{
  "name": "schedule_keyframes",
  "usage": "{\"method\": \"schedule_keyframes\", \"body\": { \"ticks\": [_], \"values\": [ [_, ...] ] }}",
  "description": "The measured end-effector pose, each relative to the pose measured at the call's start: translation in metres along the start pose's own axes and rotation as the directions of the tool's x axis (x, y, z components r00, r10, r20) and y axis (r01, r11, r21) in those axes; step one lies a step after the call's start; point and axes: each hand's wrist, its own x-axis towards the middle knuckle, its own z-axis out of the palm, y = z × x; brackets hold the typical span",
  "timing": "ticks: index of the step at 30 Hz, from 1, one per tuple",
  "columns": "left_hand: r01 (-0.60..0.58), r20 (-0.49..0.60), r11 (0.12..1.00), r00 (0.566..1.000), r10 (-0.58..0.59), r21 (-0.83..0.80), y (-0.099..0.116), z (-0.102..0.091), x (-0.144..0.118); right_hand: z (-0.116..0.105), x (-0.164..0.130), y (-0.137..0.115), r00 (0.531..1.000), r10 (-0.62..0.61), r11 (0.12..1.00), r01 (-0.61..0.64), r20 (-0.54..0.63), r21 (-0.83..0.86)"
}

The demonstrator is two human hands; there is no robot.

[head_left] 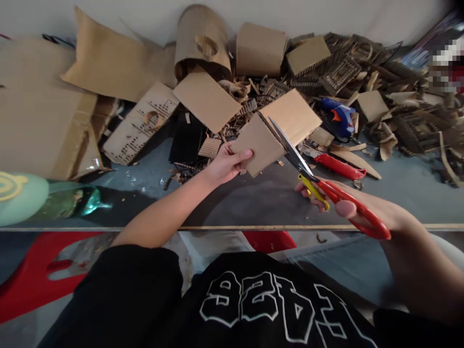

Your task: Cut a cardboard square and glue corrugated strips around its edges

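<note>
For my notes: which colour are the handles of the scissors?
Red, with a yellow inner part, on the scissors in the right hand; head view.

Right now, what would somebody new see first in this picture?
Probably the red-handled scissors in the right hand, blades slicing into a flat brown cardboard sheet that the left hand holds by its edge. Behind them, a heap of cardboard scraps surrounds a blue glue gun.

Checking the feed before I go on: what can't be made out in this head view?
- Right hand: fingers hidden inside the red-handled scissors.
- Flat brown cardboard piece: cut depth hidden behind the blades.
- Blue glue gun: partly buried by scraps.
- Top-right corner: blurred out.
</note>
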Motion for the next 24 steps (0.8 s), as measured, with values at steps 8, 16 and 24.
{"method": "schedule_keyframes", "body": {
  "ticks": [8,16,24],
  "values": [
    [-0.02,0.081,0.999,0.996,0.022,-0.025,0.002,-0.005,-0.001,0.009,0.003,0.006,0.992,-0.08,0.996,0.083,-0.095,0.03],
    [0.011,0.099,0.997,0.995,-0.003,-0.078,0.01,-0.001,-0.004,0.013,0.01,0.0,0.991,-0.013,0.998,0.022,-0.134,0.065],
    [-0.016,0.097,1.0,0.995,0.016,0.001,0.008,-0.003,-0.004,0.014,0.007,-0.006,0.991,0.065,0.998,-0.062,-0.118,0.023]
  ]
}}
